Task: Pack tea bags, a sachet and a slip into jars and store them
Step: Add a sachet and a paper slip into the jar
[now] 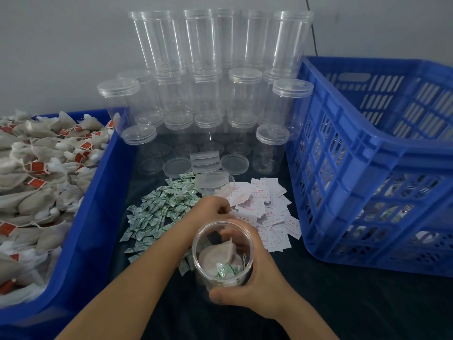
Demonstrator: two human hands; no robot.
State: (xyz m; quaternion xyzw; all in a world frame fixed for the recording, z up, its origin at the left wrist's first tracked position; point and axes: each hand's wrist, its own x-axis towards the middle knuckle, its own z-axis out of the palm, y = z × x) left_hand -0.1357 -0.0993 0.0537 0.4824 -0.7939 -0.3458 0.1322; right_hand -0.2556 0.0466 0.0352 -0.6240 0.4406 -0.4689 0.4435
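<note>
Lower centre: right hand (pixel 255 283) wraps open jar (pixel 221 253); tea bags (pixel 218 253) and 1 green sachet (pixel 226 269) already inside. Left hand (pixel 210 209), fingers curled, reaches the slip pile (pixel 266 209) mid-frame; pinch unclear. Remaining: slip, lid (pixel 213 180), storing in blue crate (pixel 367 168) at right.

A black cable (pixel 312 28) runs down the pale wall (pixel 61 45) behind.
</note>
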